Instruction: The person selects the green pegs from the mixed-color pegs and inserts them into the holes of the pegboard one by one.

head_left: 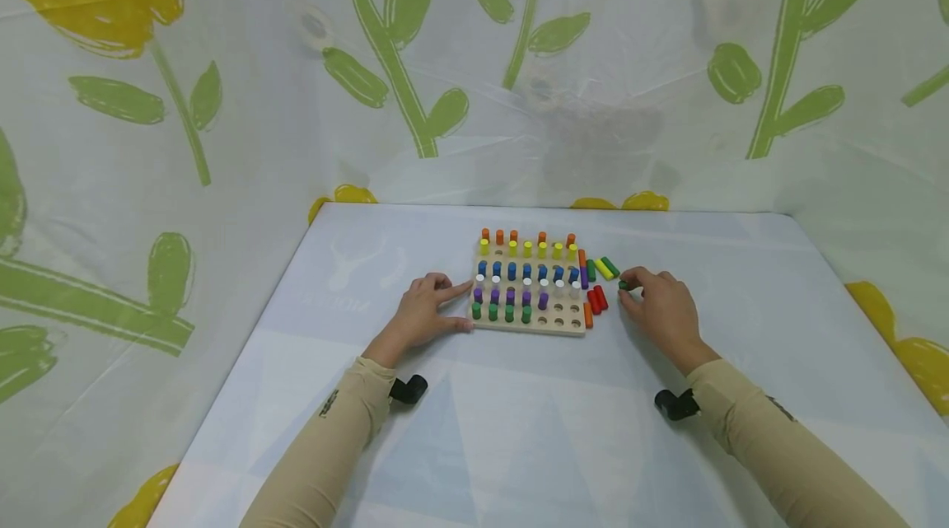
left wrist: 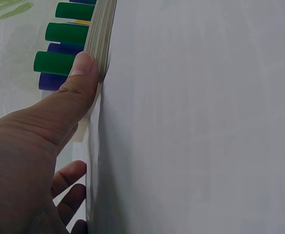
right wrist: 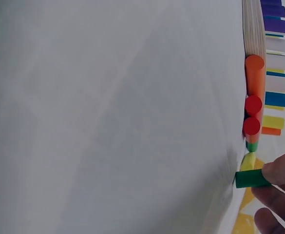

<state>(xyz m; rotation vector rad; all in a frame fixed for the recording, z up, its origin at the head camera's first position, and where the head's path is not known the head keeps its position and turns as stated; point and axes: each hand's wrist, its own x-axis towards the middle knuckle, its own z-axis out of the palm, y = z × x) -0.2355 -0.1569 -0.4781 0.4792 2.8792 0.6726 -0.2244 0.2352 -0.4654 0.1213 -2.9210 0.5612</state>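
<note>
A wooden pegboard (head_left: 530, 329) holds rows of orange, yellow, blue, white, purple and green pegs, with some bare holes. My left hand (head_left: 424, 312) touches its left side, index finger and thumb stretched out; in the left wrist view the thumb (left wrist: 84, 66) presses the board's edge beside the green pegs (left wrist: 52, 63). To the right of the board, my right hand (head_left: 665, 310) pinches a green peg (right wrist: 252, 179) between thumb and fingers. Between that hand and the board lie loose pegs: red ones (head_left: 597, 299), a yellow one (head_left: 604, 268) and green ones (head_left: 610, 266).
Orange and purple pegs lie along the board's right edge, among them an orange peg (head_left: 588, 315) near the front corner. A pale cloth covers the table (head_left: 519, 429). Behind it hangs a flower-print sheet (head_left: 630, 124). Black wrist mounts (head_left: 409, 390) sit on both forearms.
</note>
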